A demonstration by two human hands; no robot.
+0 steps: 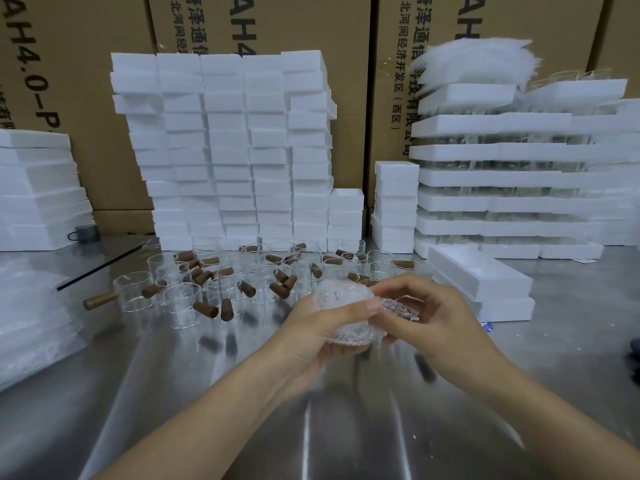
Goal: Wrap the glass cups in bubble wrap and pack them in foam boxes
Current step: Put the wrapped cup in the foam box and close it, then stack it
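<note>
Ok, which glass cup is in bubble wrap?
The bubble-wrapped cup held between the left hand and right hand; the other cups stand bare on the table behind it.

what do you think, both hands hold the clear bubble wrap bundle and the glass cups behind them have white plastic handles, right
The handles are wrong: the head view shows brown wooden handles on the clear glass cups. The left hand and right hand do hold the clear bubble wrap bundle.

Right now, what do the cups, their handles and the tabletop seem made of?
The cups look like clear glass: see-through, glossy walls. Their handles seem matte brown wood, though blurred. The tabletop appears brushed metal, probably stainless steel, with streaky reflections.
</note>
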